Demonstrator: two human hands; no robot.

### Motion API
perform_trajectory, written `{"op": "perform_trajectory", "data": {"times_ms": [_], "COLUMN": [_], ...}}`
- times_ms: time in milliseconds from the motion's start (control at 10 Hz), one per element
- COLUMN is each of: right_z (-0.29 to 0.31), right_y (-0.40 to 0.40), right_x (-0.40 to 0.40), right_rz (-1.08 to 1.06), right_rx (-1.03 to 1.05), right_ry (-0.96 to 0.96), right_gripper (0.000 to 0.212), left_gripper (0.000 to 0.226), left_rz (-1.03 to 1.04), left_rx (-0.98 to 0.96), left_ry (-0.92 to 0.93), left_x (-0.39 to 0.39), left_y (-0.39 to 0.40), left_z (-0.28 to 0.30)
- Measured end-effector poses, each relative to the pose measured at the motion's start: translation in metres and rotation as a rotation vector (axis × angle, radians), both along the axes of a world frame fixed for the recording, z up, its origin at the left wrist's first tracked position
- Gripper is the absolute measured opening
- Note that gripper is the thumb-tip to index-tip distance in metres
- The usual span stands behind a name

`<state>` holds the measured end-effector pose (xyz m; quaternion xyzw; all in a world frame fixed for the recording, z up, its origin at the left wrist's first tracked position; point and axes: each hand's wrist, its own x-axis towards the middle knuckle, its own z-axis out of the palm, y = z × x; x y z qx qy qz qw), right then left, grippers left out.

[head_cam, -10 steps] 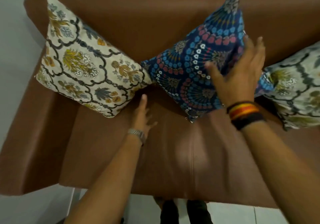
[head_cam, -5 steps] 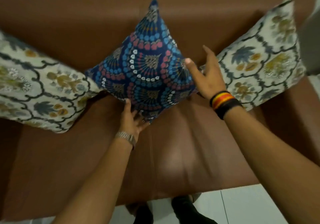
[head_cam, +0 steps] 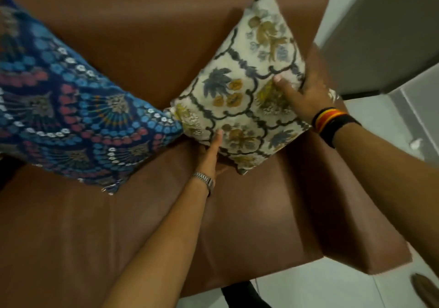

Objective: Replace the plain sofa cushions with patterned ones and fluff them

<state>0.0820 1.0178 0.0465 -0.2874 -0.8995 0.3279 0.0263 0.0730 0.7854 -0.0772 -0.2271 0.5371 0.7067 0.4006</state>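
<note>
Pinching lower-left edge of cream floral cushion (head_cam: 247, 98): left hand (head_cam: 209, 152), frame centre. Right hand (head_cam: 304, 93) clasps right corner, farther up. Cushion stands on corner, centre-right, long diagonal upright, against sofa backrest (head_cam: 147, 34).

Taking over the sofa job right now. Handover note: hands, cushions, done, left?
Left hand: grips the lower left edge of the cream floral square cushion, thumb on its front.
Right hand: grips the same cushion's right edge, thumb on its front.
Cushions: the cream one stands on a corner against the backrest of the brown leather sofa, at the sofa's right end. The blue fan-patterned cushion leans beside it, corners touching.
Done: two patterned cushions are on the sofa; no plain ones in view.
Left: fluff and settle the cream cushion. The sofa's left end is out of view, so check it.
</note>
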Motion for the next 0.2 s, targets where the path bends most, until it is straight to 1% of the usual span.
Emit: {"op": "perform_trajectory", "data": {"times_ms": [100,200], "right_z": [-0.003,0.0], "right_y": [0.017,0.013], "right_x": [0.01,0.036], "right_rz": [0.078,0.058], "right_rx": [-0.079,-0.032], "right_ry": [0.067,0.189], "right_gripper": [0.08,0.074], "left_gripper": [0.046,0.052], "left_rz": [0.036,0.082], "left_rx": [0.006,-0.23], "left_ry": [0.04,0.075], "left_x": [0.002,0.019], "left_y": [0.032,0.027], "left_z": [0.011,0.033]}}
